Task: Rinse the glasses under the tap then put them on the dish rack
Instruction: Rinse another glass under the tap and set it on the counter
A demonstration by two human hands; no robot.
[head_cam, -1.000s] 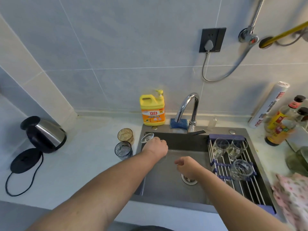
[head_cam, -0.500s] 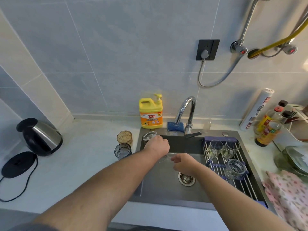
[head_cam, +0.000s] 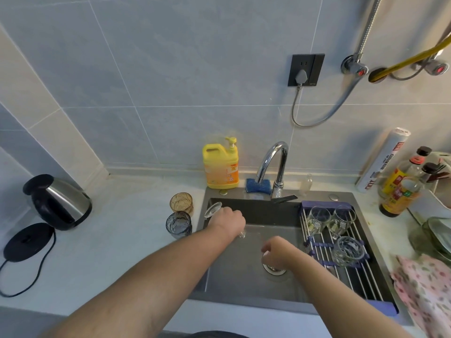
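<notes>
My left hand [head_cam: 229,222] grips a clear glass [head_cam: 212,210], tilted on its side over the left part of the sink [head_cam: 244,279]. My right hand [head_cam: 278,251] hovers above the drain with loosely curled fingers and holds nothing. The chrome tap [head_cam: 274,162] stands behind the sink, and I see no water running. An amber glass [head_cam: 181,203] and a blue glass [head_cam: 179,224] stand on the counter left of the sink. The roll-up dish rack [head_cam: 361,284] covers the sink's right side and holds three clear glasses [head_cam: 349,250].
A yellow soap bottle [head_cam: 220,167] and a blue sponge [head_cam: 258,185] sit behind the sink. A kettle [head_cam: 58,201] and its base [head_cam: 26,240] are far left. Sauce bottles [head_cam: 400,189], a wrap roll [head_cam: 383,162], plates [head_cam: 439,235] and a floral cloth [head_cam: 424,284] crowd the right counter.
My right hand has drawn away from the glass, down and right toward the drain. The left hand keeps the glass tilted at the sink's left side.
</notes>
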